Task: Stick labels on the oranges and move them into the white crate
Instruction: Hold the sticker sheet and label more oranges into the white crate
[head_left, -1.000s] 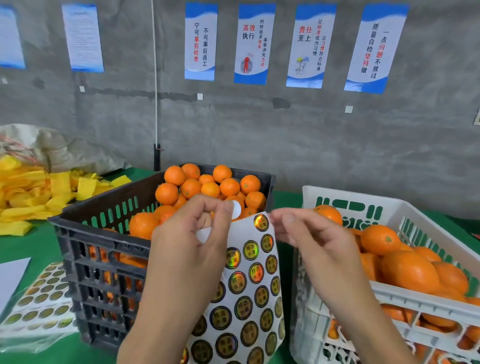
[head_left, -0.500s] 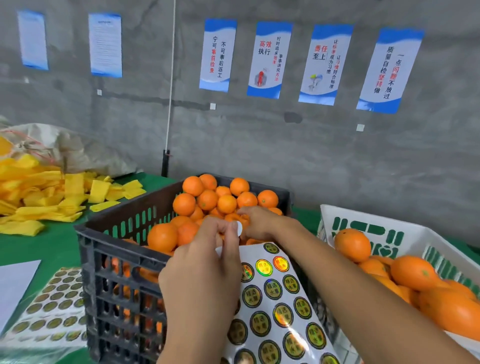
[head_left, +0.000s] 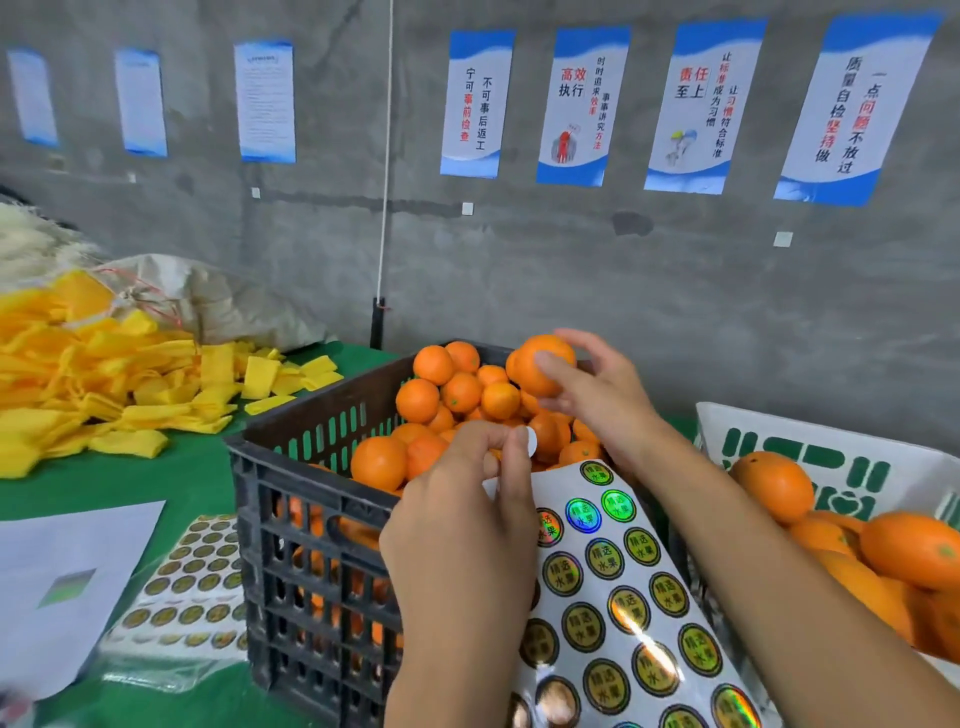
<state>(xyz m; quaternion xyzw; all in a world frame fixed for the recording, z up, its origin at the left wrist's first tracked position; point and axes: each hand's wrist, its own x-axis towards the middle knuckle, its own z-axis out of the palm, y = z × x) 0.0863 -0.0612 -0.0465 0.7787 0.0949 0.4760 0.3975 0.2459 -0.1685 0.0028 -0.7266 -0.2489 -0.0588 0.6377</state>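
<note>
1. One orange (head_left: 540, 364), lifted above the black crate (head_left: 311, 519) at 12 o'clock; right hand (head_left: 597, 395) wrapped round it, thumb pressed on the near face. Probably firm, round, moderately heavy; best gripped across the widest part, leaving a bare patch for labelling.
2. One label (head_left: 531, 441), white backing outward, pinched at the left hand (head_left: 467, 519) fingertips, centre frame; light, floppy, tacky, best handled by the edge only.
3. Sticker sheet (head_left: 623, 597), 5 o'clock, trapped under the same hand; thin, curling.
4. White crate (head_left: 753, 441), 3 o'clock, partly filled with oranges.
5. Spare sticker sheets (head_left: 182, 587), 8 o'clock, on green cloth.
</note>
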